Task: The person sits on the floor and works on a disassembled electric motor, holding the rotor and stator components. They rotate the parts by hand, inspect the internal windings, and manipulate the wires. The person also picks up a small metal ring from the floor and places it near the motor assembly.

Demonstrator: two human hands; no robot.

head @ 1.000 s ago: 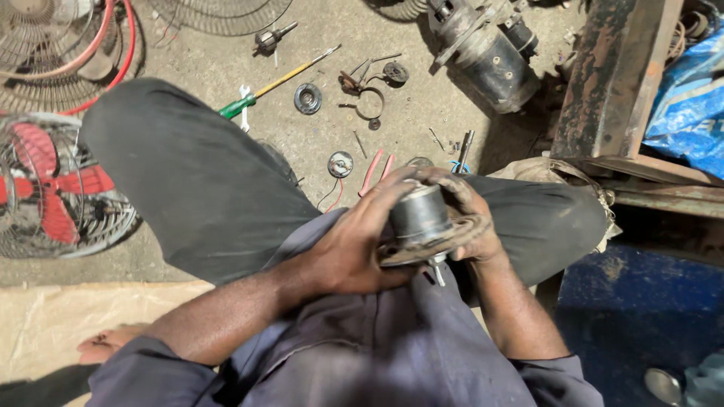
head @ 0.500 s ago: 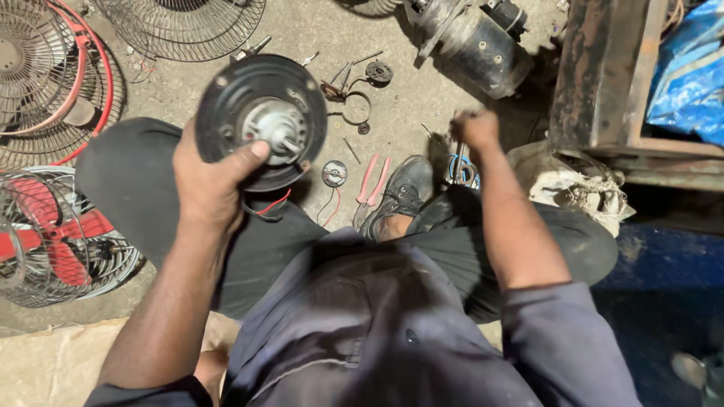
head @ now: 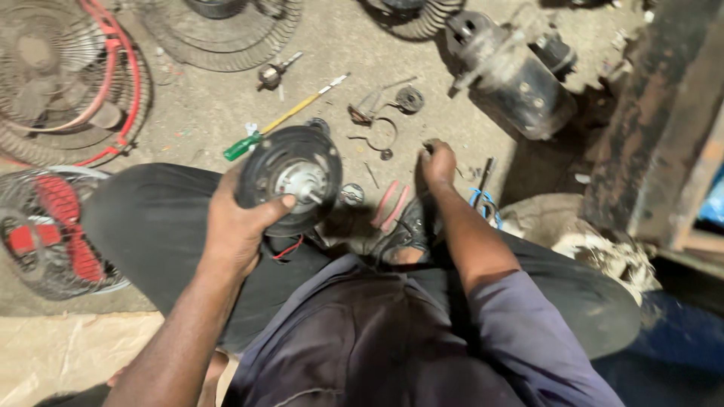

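The person sits on the floor with legs crossed, in dark trousers and a grey-blue shirt. The left hand (head: 240, 226) is closed around a round black fan motor (head: 290, 179), holding it up over the left knee. The thumb lies across the front of the motor, close to the shiny metal middle with its short shaft. A thin red wire (head: 288, 249) hangs down under the motor. The right hand (head: 438, 162) reaches out to the floor past the right knee, with the fingers curled down near some small parts; it is not clear if it holds anything. Just beside that arm lie pliers with pink handles (head: 391, 203), and a small round metal piece (head: 351, 195) sits near the motor. A little blue wire (head: 484, 203) lies on the other side of the arm. Farther out on the dusty floor there is a screwdriver with a green handle (head: 283, 119), a metal ring clip (head: 383, 134) and a small dark round part (head: 409, 99). Past those lies a big black motor (head: 513, 71) on its side. On the left are round wire fan guards (head: 56, 83), and one fan with red blades (head: 53, 237) sits near the left knee.
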